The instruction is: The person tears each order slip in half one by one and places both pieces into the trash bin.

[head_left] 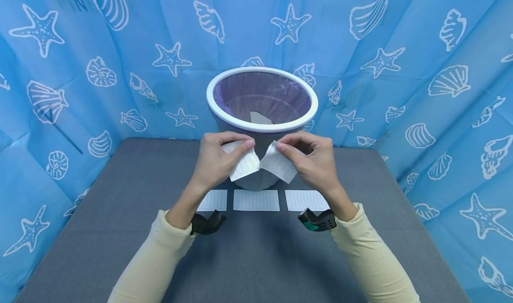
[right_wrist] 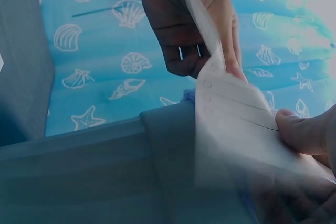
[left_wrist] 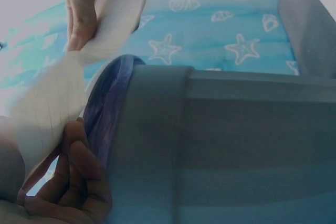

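My left hand [head_left: 216, 160] pinches one part of a white lined sheet of paper [head_left: 246, 165] between thumb and fingers. Opposite it, my right hand [head_left: 317, 160] pinches the other part [head_left: 278, 164] of the paper. The two parts slant away from each other and meet only at a narrow spot between the hands, with a ragged edge there. In the left wrist view the paper [left_wrist: 50, 106] looks joined at that spot; the right wrist view shows the paper [right_wrist: 236, 124] bent and partly blurred. Both hands are in front of a bin [head_left: 260, 128] with a white rim.
A purple liner [head_left: 264, 89] covers the bin's inside, where a white paper piece [head_left: 259, 117] lies. In front of the bin, three lined paper slips, left [head_left: 214, 200], middle [head_left: 256, 200] and right [head_left: 305, 200], lie in a row on the grey table [head_left: 256, 258]. Behind hangs a blue curtain [head_left: 248, 22].
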Available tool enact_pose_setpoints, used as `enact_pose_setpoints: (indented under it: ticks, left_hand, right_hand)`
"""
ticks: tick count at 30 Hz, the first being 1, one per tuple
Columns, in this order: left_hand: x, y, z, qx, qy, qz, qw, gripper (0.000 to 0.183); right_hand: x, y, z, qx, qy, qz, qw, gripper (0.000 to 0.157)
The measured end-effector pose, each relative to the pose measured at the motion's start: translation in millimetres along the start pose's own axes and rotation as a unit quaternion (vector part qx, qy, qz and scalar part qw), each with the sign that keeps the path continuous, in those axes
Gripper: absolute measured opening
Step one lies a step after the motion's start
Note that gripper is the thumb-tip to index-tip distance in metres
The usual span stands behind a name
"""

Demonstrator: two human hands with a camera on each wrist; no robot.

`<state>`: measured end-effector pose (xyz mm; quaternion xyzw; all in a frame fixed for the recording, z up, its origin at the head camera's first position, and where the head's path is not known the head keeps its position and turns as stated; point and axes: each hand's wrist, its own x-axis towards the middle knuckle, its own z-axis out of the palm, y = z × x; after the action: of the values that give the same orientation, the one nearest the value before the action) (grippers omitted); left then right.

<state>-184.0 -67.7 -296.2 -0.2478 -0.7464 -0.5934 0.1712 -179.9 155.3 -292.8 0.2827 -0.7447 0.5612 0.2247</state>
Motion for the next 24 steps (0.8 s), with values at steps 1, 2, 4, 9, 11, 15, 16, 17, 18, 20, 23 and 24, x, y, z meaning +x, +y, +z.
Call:
enact_pose_setpoints:
  ticks: [1,2,4,9,11,15,16,17,18,20,23,24]
  left_hand:
    - [-0.1,-0.1,-0.8,-0.002,0.003,0.002,1.0000,0.014]
    - [0.0,-0.2,-1.6,-0.004,0.006,0.005,1.0000,0.014]
    - [0.3,-0.2,-3.1,-0.006,0.011,0.010,0.9999,0.013]
    - [1.1,-0.6,-7.0,-0.003,0.017,0.018,0.9997,0.013]
    - [1.2,-0.4,-8.3,-0.003,0.018,0.020,0.9996,0.012]
    - [2.4,1.3,-9.8,-0.011,0.014,0.025,0.9995,0.012]
    - [3.2,2.5,-10.1,-0.014,0.012,0.027,0.9995,0.012]
    - [4.2,3.9,-10.4,-0.014,0.011,0.029,0.9994,0.012]
    - [5.6,5.1,-10.7,-0.013,0.010,0.032,0.9993,0.012]
    - [9.3,9.2,-11.7,-0.009,0.010,0.038,0.9992,0.013]
    - [17.6,15.6,-14.5,0.003,0.010,0.044,0.9990,0.013]
    - [21.2,17.7,-15.6,0.006,0.011,0.046,0.9989,0.013]
  right_hand:
    - [0,0,-1.1,0.001,0.002,-0.001,1.000,0.006]
    - [0,1,-2.1,0.002,0.003,-0.003,1.000,0.007]
    - [0,1,-4.3,0.002,0.008,-0.006,1.000,0.007]
    - [1,1,-10.4,-0.026,0.025,-0.013,0.999,0.006]
    - [1,0,-13.0,-0.037,0.029,-0.015,0.999,0.007]
    - [3,-3,-17.5,-0.033,0.030,-0.014,0.999,0.007]
    - [4,-4,-18.6,-0.030,0.030,-0.014,0.999,0.007]
    - [6,-5,-19.7,-0.029,0.030,-0.013,0.999,0.007]
    - [7,-6,-21.0,-0.029,0.030,-0.014,0.999,0.007]
    - [12,-8,-23.6,-0.032,0.028,-0.015,0.999,0.007]
    - [21,-12,-28.3,-0.040,0.021,-0.020,0.999,0.007]
    - [24,-14,-29.7,-0.046,0.018,-0.022,0.999,0.007]
